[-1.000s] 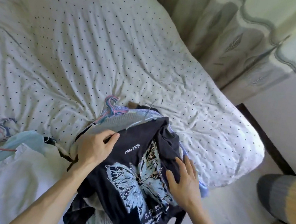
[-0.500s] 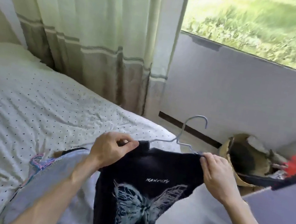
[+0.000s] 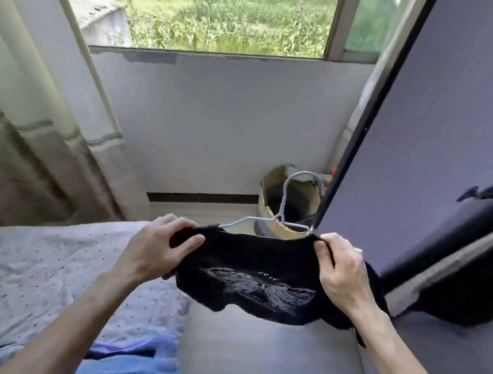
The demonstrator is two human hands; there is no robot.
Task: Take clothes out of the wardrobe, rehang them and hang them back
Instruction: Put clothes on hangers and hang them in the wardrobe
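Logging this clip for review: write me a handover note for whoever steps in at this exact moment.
Left hand grips one shoulder of the black T-shirt; right hand pinches the other.
T-shirt sits on the wire hanger, hook up, held in the air past the bed's corner.
Done: shirt looks rehung.
Left: hang it back, likely in the purple unit at right; a blue garment lies on the bed.

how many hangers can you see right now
1: the pale wire hanger inside the black t-shirt that the left hand and right hand hold up. Others may be hidden under the blue clothes on the bed.
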